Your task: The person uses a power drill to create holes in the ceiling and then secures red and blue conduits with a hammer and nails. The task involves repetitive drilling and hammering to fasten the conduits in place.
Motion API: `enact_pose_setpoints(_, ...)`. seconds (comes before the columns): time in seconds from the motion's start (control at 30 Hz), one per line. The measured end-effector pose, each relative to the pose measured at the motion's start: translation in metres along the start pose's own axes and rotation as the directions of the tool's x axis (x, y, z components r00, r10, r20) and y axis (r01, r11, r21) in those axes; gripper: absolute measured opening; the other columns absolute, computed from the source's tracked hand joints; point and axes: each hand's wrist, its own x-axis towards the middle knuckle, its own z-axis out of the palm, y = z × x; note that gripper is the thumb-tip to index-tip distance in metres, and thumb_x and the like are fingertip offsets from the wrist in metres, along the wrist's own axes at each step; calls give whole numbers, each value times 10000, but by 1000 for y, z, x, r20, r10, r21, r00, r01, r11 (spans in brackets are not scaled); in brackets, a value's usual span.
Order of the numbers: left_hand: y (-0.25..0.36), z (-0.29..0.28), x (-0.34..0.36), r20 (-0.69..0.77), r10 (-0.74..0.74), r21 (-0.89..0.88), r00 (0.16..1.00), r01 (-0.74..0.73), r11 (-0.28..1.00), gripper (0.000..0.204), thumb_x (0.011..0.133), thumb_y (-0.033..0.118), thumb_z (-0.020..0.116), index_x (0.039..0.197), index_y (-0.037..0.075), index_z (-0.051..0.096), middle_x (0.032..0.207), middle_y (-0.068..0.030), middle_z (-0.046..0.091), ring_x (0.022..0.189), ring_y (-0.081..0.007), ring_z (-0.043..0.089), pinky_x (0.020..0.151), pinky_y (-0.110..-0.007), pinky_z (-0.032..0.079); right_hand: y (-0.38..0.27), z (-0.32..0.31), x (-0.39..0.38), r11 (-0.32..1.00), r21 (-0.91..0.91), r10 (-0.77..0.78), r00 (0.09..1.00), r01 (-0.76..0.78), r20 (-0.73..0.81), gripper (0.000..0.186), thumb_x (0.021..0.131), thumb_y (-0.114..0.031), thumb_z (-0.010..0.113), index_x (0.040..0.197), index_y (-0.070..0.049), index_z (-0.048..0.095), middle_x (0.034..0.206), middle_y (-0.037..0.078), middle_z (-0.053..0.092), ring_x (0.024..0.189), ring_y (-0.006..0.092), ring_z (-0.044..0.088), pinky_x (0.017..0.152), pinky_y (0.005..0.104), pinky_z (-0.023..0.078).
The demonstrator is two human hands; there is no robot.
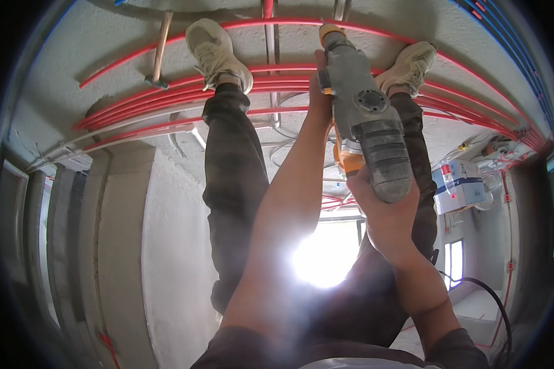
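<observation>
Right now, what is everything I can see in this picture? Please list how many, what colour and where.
Power drill: one, grey and orange, upper centre
Hammer: one, wooden handle, dark head, upper left
Red pipes: several, red, across the floor
Blue pipes: several, blue, upper right
Floor: one, grey, upper part
Wall: pale grey, left
Box: one, pale with blue band, right
Small window: one, bright white, right
Cable: one, black, lower right
Shoes: two, off-white, top
Trouser legs: two, dark, centre
Left hand: one, bare, beside the power drill, fingers mostly hidden
Right hand: one, bare, gripping its rear
</observation>
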Motion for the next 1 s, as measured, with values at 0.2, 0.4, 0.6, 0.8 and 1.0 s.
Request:
enact_pose_setpoints(0.2,0,-13,7,14,63,-30,998,-62,998,830,1057,765,419,1313,10,652,1143,-124,754,1032,-250,762,922,-394,631,12,5,1,995,-92,-27,999,31,44,488,849,-109,865,1275,-36,638,1007,56,741,892,110,695,827,308,564)
enact_pose_setpoints(0.4,12,-12,-5,0,-23,-169,1000,23,985,787,1062,742,442,1363,38,618,1160,-107,741,1042,-243,753,923,-410,635,30,23,4,992,-83,-90,995,92,38,508,855,-112,868,1294,-32,624,1030,81,754,924,171,730,849,339,577)
enact_pose_setpoints(0.6,9,-52,7,-2,-31,-173,1000,31,985,773,1062,733,451,1362,40,617,1162,-104,739,1039,-241,752,917,-412,636,23,34,10,992,-96,-69,994,77,89,498,881,-113,846,1312,-34,609,1079,107,760,995,180,736,899,364,568)
enact_pose_setpoints(0.8,18,-52,12,-12,-62,-133,998,60,989,763,1064,725,454,1360,42,618,1161,-103,739,1036,-241,751,914,-412,636,6,45,10,985,-105,-132,989,139,73,442,899,-90,813,1289,-30,613,1081,120,765,983,218,746,884,383,569)
enact_pose_setpoints(1.0,27,-50,11,-27,-86,-76,996,84,994,753,1065,717,457,1359,43,618,1160,-103,739,1033,-241,751,911,-412,637,-11,54,10,989,-113,-85,994,92,63,365,895,-28,802,1219,-27,634,1007,46,722,902,104,667,824,304,540)
